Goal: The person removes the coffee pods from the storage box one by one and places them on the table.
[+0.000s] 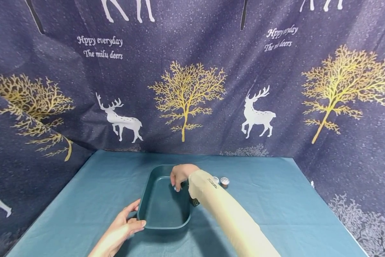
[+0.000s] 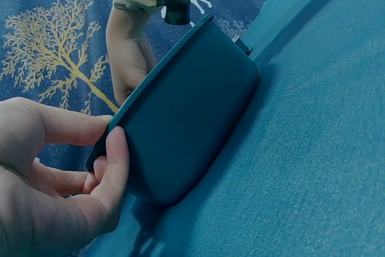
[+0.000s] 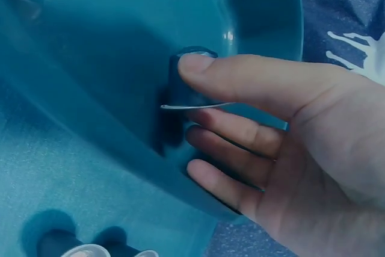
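A teal plastic tub (image 1: 164, 227) sits on the cloth-covered table. At its near left corner my left hand (image 1: 125, 220) grips the rim, thumb on one side and fingers on the other, as the left wrist view shows the hand (image 2: 66, 173) close up. My right hand (image 1: 181, 174) reaches over the right wall into the tub's far end. Between thumb and fingers it pinches a small dark blue coffee capsule (image 3: 183, 85), tipped on its side, its thin foil rim facing the fingers. In the head view the hand mostly hides this capsule.
Just right of the tub, partly behind my right sleeve (image 1: 224, 207), stand two more capsules, a brown one (image 1: 224, 182) and a pale-lidded one (image 1: 215, 179). A dark patterned curtain (image 1: 192, 46) hangs behind the blue tablecloth (image 1: 263, 200).
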{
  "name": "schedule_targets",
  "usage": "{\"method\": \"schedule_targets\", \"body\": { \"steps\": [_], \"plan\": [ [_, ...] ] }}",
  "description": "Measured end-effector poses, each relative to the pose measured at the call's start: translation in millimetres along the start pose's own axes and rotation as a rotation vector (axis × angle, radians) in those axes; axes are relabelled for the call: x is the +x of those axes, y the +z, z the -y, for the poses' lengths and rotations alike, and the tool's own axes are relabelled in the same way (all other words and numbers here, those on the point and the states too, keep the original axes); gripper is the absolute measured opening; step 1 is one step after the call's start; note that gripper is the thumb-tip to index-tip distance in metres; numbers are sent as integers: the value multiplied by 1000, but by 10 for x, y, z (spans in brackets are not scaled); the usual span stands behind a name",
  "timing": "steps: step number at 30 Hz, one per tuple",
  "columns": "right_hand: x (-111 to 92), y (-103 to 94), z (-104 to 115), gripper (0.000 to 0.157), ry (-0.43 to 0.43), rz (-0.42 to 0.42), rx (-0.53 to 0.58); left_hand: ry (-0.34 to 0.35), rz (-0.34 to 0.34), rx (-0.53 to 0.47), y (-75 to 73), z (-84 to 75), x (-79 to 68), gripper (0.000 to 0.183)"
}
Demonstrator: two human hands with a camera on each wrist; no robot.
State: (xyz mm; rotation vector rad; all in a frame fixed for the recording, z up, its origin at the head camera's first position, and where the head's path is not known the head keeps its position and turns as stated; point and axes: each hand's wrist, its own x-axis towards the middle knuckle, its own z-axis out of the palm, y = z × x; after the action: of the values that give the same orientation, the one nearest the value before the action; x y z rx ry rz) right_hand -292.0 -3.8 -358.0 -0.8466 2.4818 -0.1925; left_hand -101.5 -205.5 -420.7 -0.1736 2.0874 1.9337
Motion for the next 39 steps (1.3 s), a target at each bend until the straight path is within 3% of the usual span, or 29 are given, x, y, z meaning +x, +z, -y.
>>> {"method": "schedule_targets", "body": {
  "steps": [17, 29, 39],
  "plan": [
    [-123, -63, 37, 27, -89, 59, 131, -55, -53, 6, 15, -11, 61, 79],
    [-132, 8, -96, 18, -190, -11, 164, -55, -57, 11, 22, -19, 60, 80],
    [-200, 57, -150, 30, -264, -83, 205, -54, -61, 12, 19, -12, 47, 81]
  ]
}}
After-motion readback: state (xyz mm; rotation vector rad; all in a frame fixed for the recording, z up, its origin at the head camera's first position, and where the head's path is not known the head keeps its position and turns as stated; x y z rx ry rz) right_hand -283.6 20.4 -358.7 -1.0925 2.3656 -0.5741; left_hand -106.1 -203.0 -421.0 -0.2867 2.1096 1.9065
